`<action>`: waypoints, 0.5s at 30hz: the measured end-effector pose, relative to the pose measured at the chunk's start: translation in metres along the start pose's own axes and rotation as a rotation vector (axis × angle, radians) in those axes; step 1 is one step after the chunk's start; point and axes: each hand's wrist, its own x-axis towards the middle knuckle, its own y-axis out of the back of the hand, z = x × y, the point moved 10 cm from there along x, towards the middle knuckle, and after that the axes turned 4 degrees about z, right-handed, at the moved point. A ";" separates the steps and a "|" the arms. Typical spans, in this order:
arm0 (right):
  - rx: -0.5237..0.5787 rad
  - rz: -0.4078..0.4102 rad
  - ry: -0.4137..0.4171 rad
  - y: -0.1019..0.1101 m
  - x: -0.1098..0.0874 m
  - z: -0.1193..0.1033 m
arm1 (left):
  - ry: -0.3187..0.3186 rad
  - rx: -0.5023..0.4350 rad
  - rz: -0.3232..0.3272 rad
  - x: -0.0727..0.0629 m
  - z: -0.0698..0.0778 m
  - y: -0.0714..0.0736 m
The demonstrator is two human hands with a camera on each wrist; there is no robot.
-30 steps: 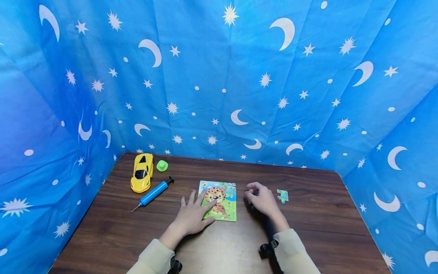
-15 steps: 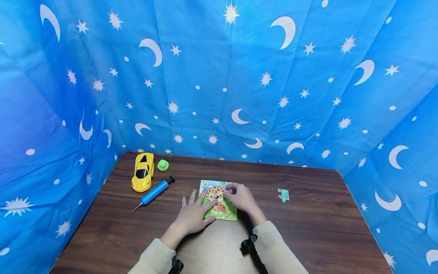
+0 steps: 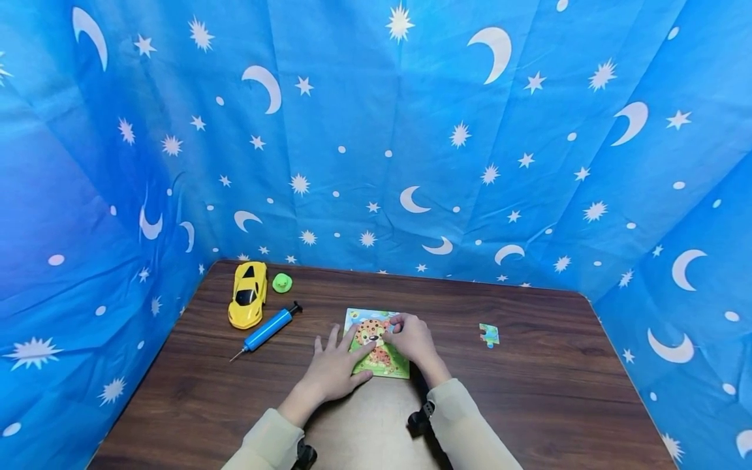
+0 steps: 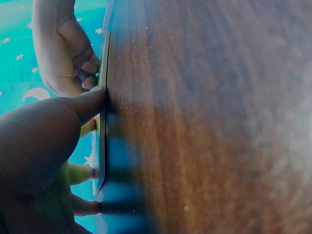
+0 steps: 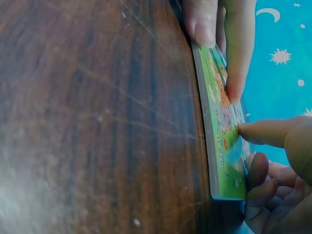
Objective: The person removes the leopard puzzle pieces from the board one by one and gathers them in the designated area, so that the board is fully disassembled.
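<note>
A square jigsaw puzzle (image 3: 392, 369) with a spotted leopard cub lies on the table. My left hand (image 3: 333, 371) rests across its left side, fingers spread, the thumb at the near edge; the left wrist view shows that thumb (image 4: 90, 105) on the board's rim. Over the upper right of the puzzle, my right hand (image 3: 414, 339) pinches a small puzzle piece, mostly hidden by the fingers. In the right wrist view, the right thumb (image 5: 265, 132) touches the picture surface, with other fingers curled beside it. One loose puzzle piece (image 3: 489, 335), green and blue, lies to the right.
At the back left stand a yellow toy car (image 3: 247, 297) and a small green rubber duck (image 3: 282, 282). A blue hand pump (image 3: 267, 329) with a thin needle lies in front of them. Blue star-and-moon cloth (image 3: 352, 117) hangs around the brown wooden table (image 3: 552, 391).
My right hand has moved left from beside the puzzle onto its upper right part, and stays there over the last half second. The left hand has kept its place.
</note>
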 end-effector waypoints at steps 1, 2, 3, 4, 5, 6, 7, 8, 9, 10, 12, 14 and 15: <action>-0.001 0.002 -0.001 0.000 0.000 0.000 | -0.001 0.000 0.003 0.000 0.000 0.000; -0.002 0.002 -0.002 0.001 0.000 -0.001 | -0.001 0.000 0.004 0.000 0.001 0.001; -0.002 0.002 -0.002 0.001 0.000 -0.001 | 0.000 0.002 0.006 0.000 0.001 0.001; -0.002 0.003 -0.002 0.001 -0.001 -0.001 | 0.000 0.004 0.006 0.000 0.001 0.001; 0.000 0.003 -0.003 0.001 -0.001 -0.002 | 0.000 0.006 0.007 0.000 0.001 0.001; -0.001 0.004 -0.002 0.002 -0.001 -0.002 | 0.001 0.007 0.006 0.000 0.001 0.001; 0.000 0.004 -0.001 0.002 -0.002 -0.002 | 0.001 0.009 0.006 0.000 0.001 0.000; 0.002 0.005 0.000 0.002 -0.002 -0.003 | 0.001 0.009 0.006 0.000 0.001 0.000; 0.002 0.006 0.002 0.002 -0.002 -0.003 | 0.001 0.010 0.006 0.000 0.001 0.000; 0.001 0.008 0.003 0.002 -0.003 -0.003 | 0.001 0.009 0.006 0.000 0.001 0.000; -0.005 0.013 0.007 0.003 -0.003 -0.003 | 0.001 0.007 0.005 0.000 0.001 0.001; -0.010 0.019 0.009 0.003 -0.004 -0.003 | 0.002 0.007 0.004 -0.001 0.002 0.001; -0.012 0.021 0.008 0.003 -0.003 -0.003 | 0.003 0.008 0.002 0.000 0.001 0.001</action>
